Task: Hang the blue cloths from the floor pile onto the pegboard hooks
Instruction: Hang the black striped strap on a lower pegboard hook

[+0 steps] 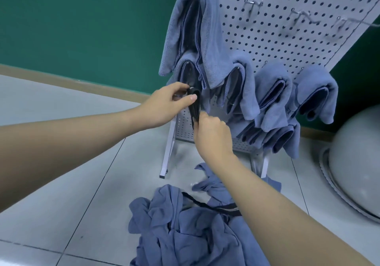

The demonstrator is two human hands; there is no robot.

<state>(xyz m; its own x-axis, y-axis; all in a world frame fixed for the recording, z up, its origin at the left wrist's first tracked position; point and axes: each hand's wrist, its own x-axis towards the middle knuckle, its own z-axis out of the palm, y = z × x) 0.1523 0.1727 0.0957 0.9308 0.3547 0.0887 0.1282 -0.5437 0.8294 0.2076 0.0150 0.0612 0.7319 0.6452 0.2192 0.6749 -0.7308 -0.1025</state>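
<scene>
Hung blue cloths (pixel 191 39) crowd the pegboard (pixel 287 29) at twelve o'clock; the floor pile (pixel 185 228) lies at six. Your left hand (pixel 164 105) and right hand (pixel 211 136) both pinch a black strap (pixel 195 105) with curled fingers.

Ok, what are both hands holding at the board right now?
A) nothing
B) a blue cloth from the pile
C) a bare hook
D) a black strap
D: the left hand pinches the top of a black strap and the right hand grips its lower end, in front of the pegboard.
</scene>
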